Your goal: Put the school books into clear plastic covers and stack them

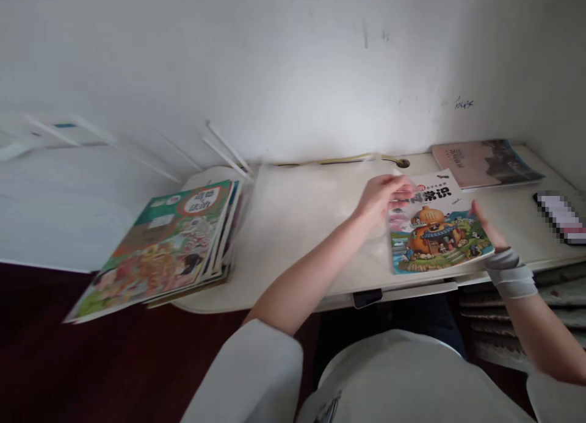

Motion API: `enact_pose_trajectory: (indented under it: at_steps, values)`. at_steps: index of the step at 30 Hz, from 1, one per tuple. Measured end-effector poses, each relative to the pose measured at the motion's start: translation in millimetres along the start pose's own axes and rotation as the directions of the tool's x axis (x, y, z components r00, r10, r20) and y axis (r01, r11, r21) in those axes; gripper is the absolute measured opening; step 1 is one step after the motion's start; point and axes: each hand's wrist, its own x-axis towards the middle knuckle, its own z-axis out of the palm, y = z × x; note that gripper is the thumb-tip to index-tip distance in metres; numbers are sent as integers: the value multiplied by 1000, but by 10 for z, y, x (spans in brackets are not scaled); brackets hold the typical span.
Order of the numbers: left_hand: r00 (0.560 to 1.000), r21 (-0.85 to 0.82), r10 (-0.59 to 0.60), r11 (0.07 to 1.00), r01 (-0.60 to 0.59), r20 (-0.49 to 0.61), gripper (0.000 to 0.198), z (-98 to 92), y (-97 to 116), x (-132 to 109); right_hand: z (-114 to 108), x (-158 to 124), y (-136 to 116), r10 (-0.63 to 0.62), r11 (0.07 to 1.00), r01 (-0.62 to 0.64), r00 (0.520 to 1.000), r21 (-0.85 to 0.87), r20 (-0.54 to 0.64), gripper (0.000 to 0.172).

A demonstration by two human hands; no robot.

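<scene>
A picture-covered book (433, 231) with a pumpkin-shaped house on its front is tilted above the right part of the white desk. My right hand (489, 226), with a grey wrap round the wrist, grips its right edge, thumb on the cover and the other fingers hidden behind. Over the upper left corner of the cover is my left hand (383, 196), fingers stretched out and slightly blurred; whether they touch the cover is hard to tell. Part of the printed title lies behind those fingers.
A stack of books (160, 240) overhangs the left end of the desk (293, 246). Against the wall at the back right lies a pinkish book (485, 162). A phone (561, 217) rests at the far right. A yellow cable (339, 160) runs along the wall to a round hole (403, 163).
</scene>
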Motion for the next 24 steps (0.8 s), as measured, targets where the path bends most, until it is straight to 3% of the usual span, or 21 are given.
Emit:
enact_pose_trajectory:
  at_steps: [3,6,7,9,11,12,13,15,17,19,21,24]
  values:
    - [986,91,42,996,-28,-160,26,-515,109,-98,-295,50,140,81,993,-80,997,83,-8,38]
    - [942,348,81,937,40,-327,31,-1131,185,-276,-518,122,256,-44,995,39,997,-88,-62,42]
    - [912,489,137,869,77,-387,38,-1295,197,-349,-566,150,271,-113,972,88,988,-218,-107,45]
    - [825,784,365,604,143,-432,55,-1485,190,-486,-589,214,249,-326,826,165,920,-540,-219,53]
    - [771,948,562,270,171,-299,64,-1457,112,-565,-466,305,161,-557,567,193,806,-801,-200,60]
    - [778,980,596,125,153,-198,63,-1371,40,-570,-340,368,102,-628,429,210,768,-878,-124,62]
    - [808,994,581,9,113,-97,60,-1252,-52,-548,-173,444,40,-652,302,249,758,-920,-9,61]
    - [899,990,432,-141,-12,73,58,-978,-277,-436,236,636,-61,-604,88,288,777,-954,179,58]
    - [959,973,249,-213,-83,137,62,-759,-506,-275,644,859,-101,-479,-31,291,835,-956,270,57]
    - [984,971,138,-222,-84,117,64,-667,-686,-131,942,1064,-74,-365,-65,261,892,-963,266,57]
    - [993,976,84,-209,-61,80,65,-701,-795,-50,1100,1207,-7,-293,-71,254,919,-965,264,57]
    - [997,978,64,-207,-24,38,66,-875,-858,-64,1188,1296,95,-276,-78,278,917,-957,289,55]
